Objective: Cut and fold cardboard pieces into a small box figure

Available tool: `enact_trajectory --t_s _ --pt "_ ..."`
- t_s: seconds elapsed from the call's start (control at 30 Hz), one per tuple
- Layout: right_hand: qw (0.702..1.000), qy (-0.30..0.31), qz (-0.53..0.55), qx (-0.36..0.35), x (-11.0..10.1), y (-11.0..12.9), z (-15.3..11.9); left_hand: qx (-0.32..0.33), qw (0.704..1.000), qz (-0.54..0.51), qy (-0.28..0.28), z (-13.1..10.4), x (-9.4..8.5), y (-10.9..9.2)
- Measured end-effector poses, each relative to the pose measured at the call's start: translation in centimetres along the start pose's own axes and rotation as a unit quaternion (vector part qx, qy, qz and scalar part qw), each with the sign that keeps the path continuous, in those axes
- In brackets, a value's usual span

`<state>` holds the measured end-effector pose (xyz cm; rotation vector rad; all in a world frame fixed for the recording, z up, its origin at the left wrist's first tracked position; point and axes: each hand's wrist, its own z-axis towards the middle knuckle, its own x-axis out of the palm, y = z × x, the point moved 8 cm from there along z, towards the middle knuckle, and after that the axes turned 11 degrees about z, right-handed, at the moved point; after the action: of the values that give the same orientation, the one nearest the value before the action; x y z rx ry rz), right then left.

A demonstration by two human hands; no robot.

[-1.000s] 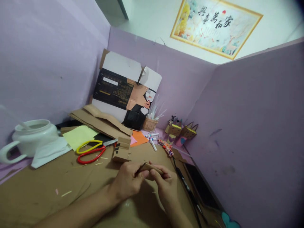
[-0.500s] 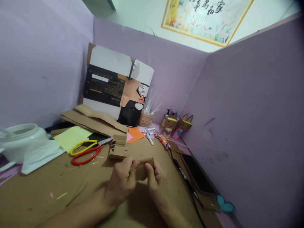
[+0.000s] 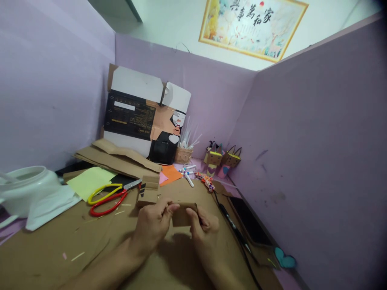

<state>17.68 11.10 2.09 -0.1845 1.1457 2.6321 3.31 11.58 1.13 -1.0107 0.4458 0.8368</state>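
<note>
- At far left, a white pot [image 3: 30, 189] stood with a white sheet [image 3: 54, 203] beside it, both well apart from the work.
- Next came the scissors [image 3: 105, 197], yellow and red handles spread, lying on the cardboard-covered surface [image 3: 111, 225] with neither hand near them.
- A folded cardboard form [image 3: 148, 191] sat just beyond the left hand.
- The left hand [image 3: 152, 223] was closed in a pinch on one end of a small cardboard piece [image 3: 182, 215], its thumb along the near face.
- That piece was held up between the two hands, above the surface, its broad face towards the wearer. The step in hand looked like bending or shaping it — a judgement from the grip.
- The right hand [image 3: 205, 227] was closed on the other end, thumb pressed to the near face, fingers curled behind.
- The next move, by that reading, called for steady pressure from both thumbs, the ends level — enough to crease the card without tearing it.
- Further right, a black cord [image 3: 220, 205] lay near a dark flat slab [image 3: 249, 221].
</note>
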Motion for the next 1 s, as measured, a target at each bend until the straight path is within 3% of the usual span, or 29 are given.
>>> enact_trajectory --t_s 0.07,0.13,0.2,0.27,0.3,0.37,0.5,0.6,0.7,0.87,1.0 --pt "0.996 -0.012 -0.077 -0.046 -0.9 -0.2 0.6 -0.070 0.995 -0.040 0.054 0.4 0.9 1.3" --pt "0.985 -0.009 -0.167 -0.045 -1.2 -1.3 1.3 -0.113 0.986 -0.096 0.075 0.9 0.6 2.3" --pt "0.965 0.006 -0.262 -0.025 -1.1 -2.9 1.8 -0.131 0.984 -0.115 0.019 1.8 -1.6 3.8" --pt "0.944 0.070 -0.322 0.010 0.0 -5.0 1.8 -0.151 0.984 -0.063 -0.073 2.9 -5.0 5.7" --pt "0.936 0.107 -0.334 0.029 0.8 -6.1 1.6 -0.161 0.984 -0.032 -0.066 3.6 -5.8 6.7" --pt "0.930 0.154 -0.330 0.054 1.9 -7.5 1.0 -0.175 0.984 0.040 -0.001 4.7 -6.4 8.6" --pt "0.963 0.104 -0.249 0.017 2.1 -6.3 0.6 -0.145 0.970 0.143 0.134 5.2 -4.7 10.5" --pt "0.987 0.032 -0.150 -0.044 1.0 -3.5 0.8 -0.186 0.959 0.149 0.154 4.7 -3.1 12.0" --pt "0.995 -0.002 -0.083 -0.060 0.5 -1.9 0.8 -0.212 0.960 0.126 0.133 4.8 -1.4 13.0" --pt "1.000 -0.022 -0.008 0.008 0.7 -2.9 0.4 -0.238 0.966 0.030 0.097 4.7 0.4 13.2" --pt "0.984 -0.052 0.098 0.141 0.5 -4.7 0.1 -0.256 0.959 -0.086 0.087 2.9 0.1 11.1"
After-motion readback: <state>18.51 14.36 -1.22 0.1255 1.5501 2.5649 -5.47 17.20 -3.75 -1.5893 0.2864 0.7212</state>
